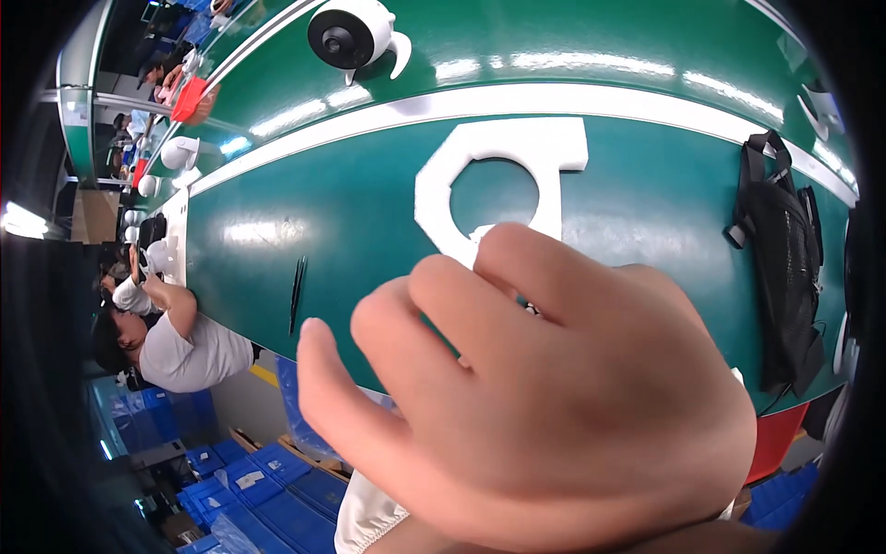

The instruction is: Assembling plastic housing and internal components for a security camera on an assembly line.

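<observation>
My left hand [563, 397] fills the lower middle of the view, its back toward me. Its fingers curl away from me, with the little finger standing apart at the left. Small light and dark bits show between the fingers, but whatever they hold is hidden behind the hand. Beyond the fingertips, a white foam-like piece [434, 189] with a round opening lies on the green table [369, 194]; the hand covers its near part. A thin black pen-like tool [297, 291] rests to the left. My right hand cannot be made out.
A white camera [355, 37] with a black lens stands beyond the pale strip [646, 100]. At the right lies a black bag [780, 268]. A person in a white shirt [194, 355] sits at the left, near stacked blue boxes [268, 485]. A red container [777, 443] is lower right.
</observation>
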{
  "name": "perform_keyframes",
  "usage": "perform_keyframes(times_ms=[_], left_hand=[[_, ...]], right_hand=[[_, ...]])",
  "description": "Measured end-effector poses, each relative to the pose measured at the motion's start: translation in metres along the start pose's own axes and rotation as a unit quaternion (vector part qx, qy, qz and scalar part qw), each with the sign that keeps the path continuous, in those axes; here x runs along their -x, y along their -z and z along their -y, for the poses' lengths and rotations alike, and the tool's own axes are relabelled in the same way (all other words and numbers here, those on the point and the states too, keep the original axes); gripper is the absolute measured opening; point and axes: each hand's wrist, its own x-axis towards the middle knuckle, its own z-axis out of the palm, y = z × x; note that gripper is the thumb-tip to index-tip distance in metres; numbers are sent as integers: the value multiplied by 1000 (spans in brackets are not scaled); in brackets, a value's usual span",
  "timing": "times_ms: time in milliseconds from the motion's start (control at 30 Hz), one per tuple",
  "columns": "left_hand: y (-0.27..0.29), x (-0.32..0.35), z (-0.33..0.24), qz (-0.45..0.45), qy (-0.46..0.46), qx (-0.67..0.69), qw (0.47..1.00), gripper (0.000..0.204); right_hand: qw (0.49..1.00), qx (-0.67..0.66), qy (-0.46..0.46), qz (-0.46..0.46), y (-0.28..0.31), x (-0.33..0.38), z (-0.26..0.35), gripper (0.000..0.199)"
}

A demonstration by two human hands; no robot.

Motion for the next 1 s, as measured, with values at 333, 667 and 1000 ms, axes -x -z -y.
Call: perform_keyframes(times_ms=[333,667,1000], left_hand=[[19,6,-5,26,-15,-88,996,34],[37,-4,4,2,-49,-186,981,33],[24,-8,-12,-144,64,168,973,38]], right_hand=[[990,-93,32,101,5,-2,6,36],[964,-130,96,210,26,-23,8,48],[946,-138,194,219,52,-21,19,49]])
